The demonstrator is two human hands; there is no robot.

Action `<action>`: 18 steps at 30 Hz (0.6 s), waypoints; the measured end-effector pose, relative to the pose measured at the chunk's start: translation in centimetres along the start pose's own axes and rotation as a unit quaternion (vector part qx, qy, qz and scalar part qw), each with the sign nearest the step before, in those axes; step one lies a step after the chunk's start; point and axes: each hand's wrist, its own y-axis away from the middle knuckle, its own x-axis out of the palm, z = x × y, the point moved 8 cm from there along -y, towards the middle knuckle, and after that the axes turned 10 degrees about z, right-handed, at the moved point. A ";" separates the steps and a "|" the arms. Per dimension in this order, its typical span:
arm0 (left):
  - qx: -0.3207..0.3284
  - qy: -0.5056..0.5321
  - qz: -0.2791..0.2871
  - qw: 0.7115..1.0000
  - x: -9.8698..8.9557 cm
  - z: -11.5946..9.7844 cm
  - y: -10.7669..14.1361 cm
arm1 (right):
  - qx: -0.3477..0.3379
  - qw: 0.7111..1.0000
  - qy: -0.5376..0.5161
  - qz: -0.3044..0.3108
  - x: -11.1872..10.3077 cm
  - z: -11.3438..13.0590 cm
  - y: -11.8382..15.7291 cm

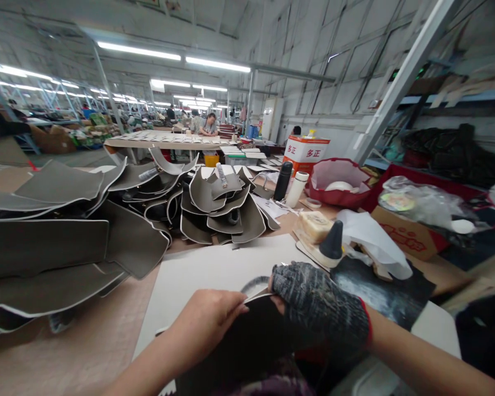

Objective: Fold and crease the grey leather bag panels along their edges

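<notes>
Over the table (66, 352), left hand (204, 324) and gloved right hand (319, 302) pinch a dark leather panel (235, 352), its top edge running crosswise between them.

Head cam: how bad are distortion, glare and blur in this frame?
Head view: strong fisheye bend in the ceiling fluorescent tubes and the leaning steel column; glare on the black mat; the left hand, right hand and dark leather panel look fairly sharp, with softness toward the lower right edge.
</notes>
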 end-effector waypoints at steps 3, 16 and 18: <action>-0.005 0.014 0.015 1.000 0.3 0.5 0.1 | -0.024 0.997 -0.042 0.057 0.3 -0.5 0.1; -0.021 0.047 0.028 0.998 -0.4 0.9 0.3 | -0.180 0.983 0.038 -0.015 0.0 0.4 0.9; -0.016 0.026 0.029 0.999 -0.5 0.7 0.5 | -0.191 0.981 0.024 -0.007 -0.1 0.5 0.9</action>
